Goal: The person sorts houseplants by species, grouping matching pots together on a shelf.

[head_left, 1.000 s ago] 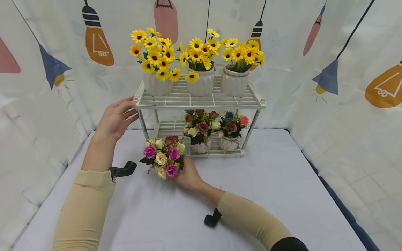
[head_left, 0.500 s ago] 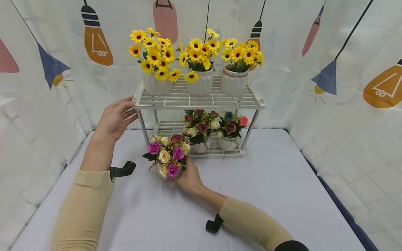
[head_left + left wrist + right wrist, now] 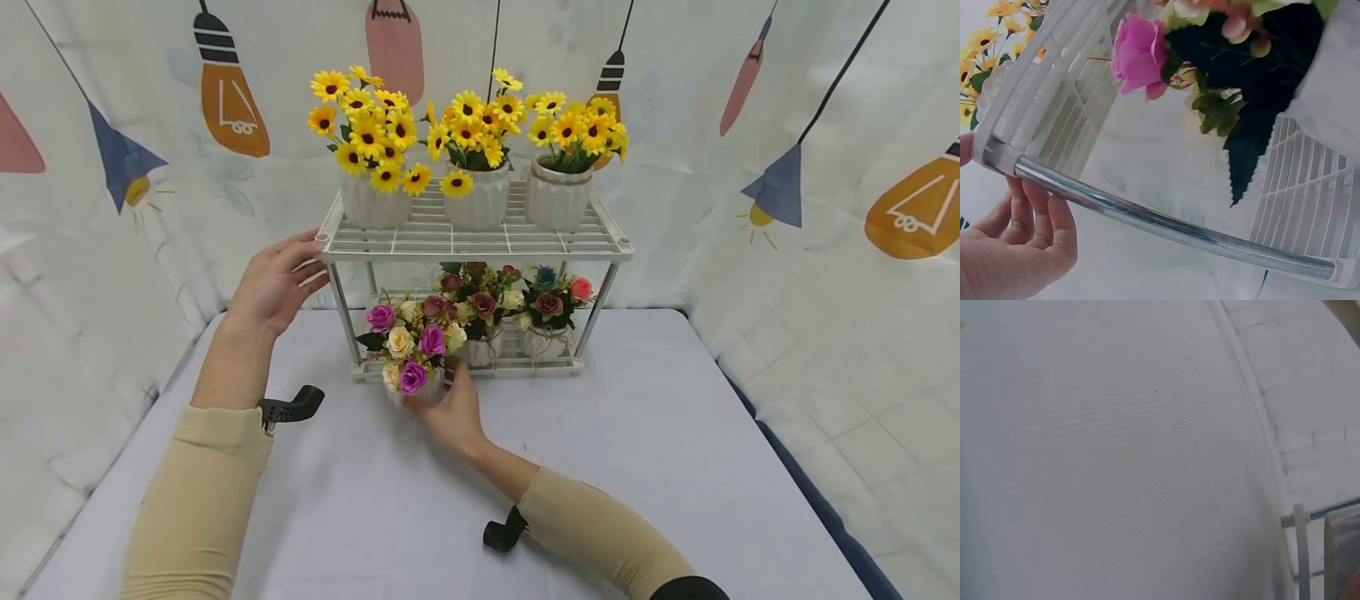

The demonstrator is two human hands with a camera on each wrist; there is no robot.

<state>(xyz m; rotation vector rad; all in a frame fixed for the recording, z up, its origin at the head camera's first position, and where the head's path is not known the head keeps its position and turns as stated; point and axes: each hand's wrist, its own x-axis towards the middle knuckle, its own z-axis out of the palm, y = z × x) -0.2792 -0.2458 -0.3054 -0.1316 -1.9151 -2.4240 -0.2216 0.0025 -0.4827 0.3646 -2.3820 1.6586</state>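
Observation:
My right hand (image 3: 452, 414) grips the white pot of an artificial rose arrangement (image 3: 412, 377) with magenta, cream and dusky blooms. That flowerpot is at the front left of the lower tier of a white two-tier wire rack (image 3: 480, 249); whether it touches the tier cannot be told. My left hand (image 3: 276, 282) holds the upper tier's front left corner, thumb on one side and fingers curled beneath, as the left wrist view shows beside the metal post (image 3: 1166, 230). Two more rose pots, one (image 3: 480, 350) in the middle and one (image 3: 546, 342) at the right, stand on the lower tier.
Three white pots of yellow sunflowers, left (image 3: 375, 204), middle (image 3: 480, 204) and right (image 3: 558, 200), stand along the upper tier. A white cloth (image 3: 637, 433) covers the table. Behind hangs a curtain (image 3: 675, 100) printed with lamps. The right wrist view shows mostly tablecloth (image 3: 1116, 456).
My right hand has moved the magenta rose pot up and forward, from in front of the rack to its lower tier's front left. The left hand keeps its place at the corner.

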